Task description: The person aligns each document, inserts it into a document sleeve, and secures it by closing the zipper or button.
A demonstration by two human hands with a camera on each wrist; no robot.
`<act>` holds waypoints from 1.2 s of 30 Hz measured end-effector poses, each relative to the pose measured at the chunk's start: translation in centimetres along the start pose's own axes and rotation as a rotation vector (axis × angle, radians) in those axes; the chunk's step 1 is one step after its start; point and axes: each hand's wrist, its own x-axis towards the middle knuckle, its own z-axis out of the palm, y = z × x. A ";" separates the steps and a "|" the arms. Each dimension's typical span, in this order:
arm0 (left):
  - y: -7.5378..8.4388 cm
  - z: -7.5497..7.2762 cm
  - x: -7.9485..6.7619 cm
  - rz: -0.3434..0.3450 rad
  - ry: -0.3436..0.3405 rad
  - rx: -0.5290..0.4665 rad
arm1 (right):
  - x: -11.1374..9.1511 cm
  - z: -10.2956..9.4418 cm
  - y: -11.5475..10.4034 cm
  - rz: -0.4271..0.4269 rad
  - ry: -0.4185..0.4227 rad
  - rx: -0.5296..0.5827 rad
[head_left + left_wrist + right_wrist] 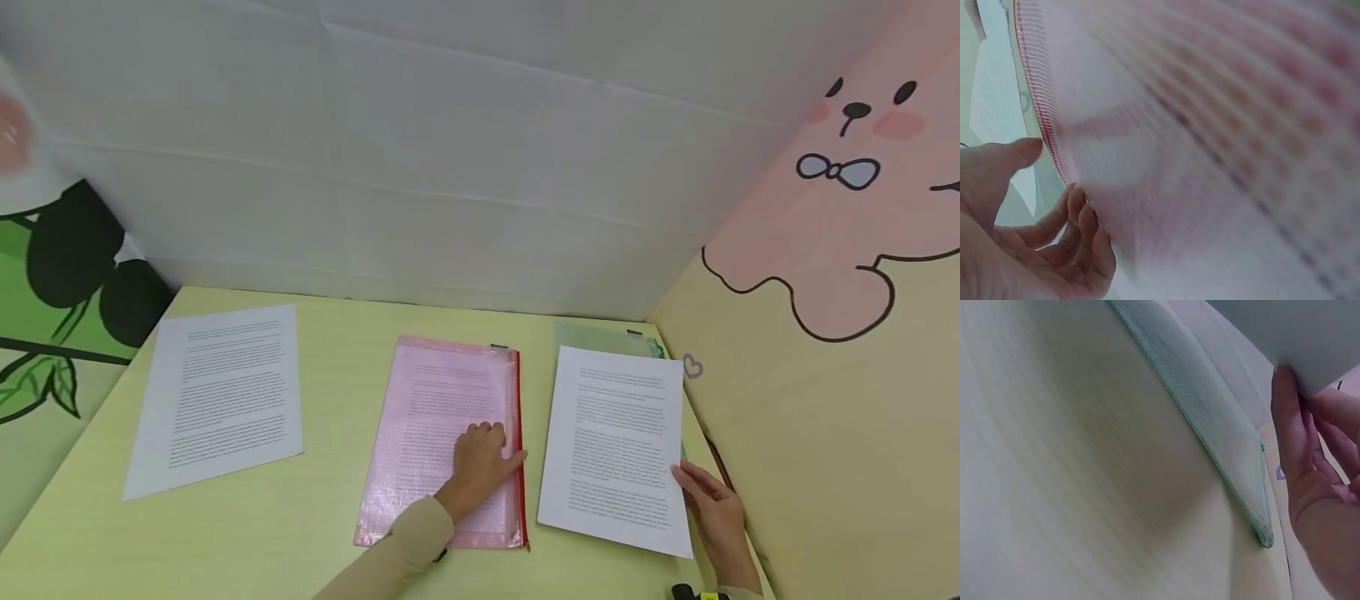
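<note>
A pink zip folder (442, 400) with a red zip lies in the middle of the table, printed paper showing through it. My left hand (482, 462) rests on its right part. The thumb reaches the zip edge, and the loosely bent fingers touch the folder's surface in the left wrist view. At the right, my right hand (716, 508) pinches the right edge of a white printed sheet (618, 450) between thumb and fingers. In the right wrist view the sheet's corner is raised off the table. Behind it, a green zip folder (1210, 419) is partly hidden by the sheet.
Another printed sheet (232, 392) lies flat on the left of the pale yellow table (330, 517). A white wall sheet (450, 167) closes off the back. Painted side panels stand left and right, the right panel (847, 433) close to my right hand.
</note>
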 end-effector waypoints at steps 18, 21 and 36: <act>1.5 -1.0 0.5 -0.153 -0.031 -0.102 | 0.0 0.7 0.1 0.032 0.031 -0.084; 1.4 -1.1 0.4 -0.175 -0.041 -0.165 | 0.1 1.0 0.1 0.034 0.037 -0.101; 0.5 -1.4 0.0 -0.241 -0.091 -0.562 | 0.0 1.7 -0.2 -0.026 0.018 -0.108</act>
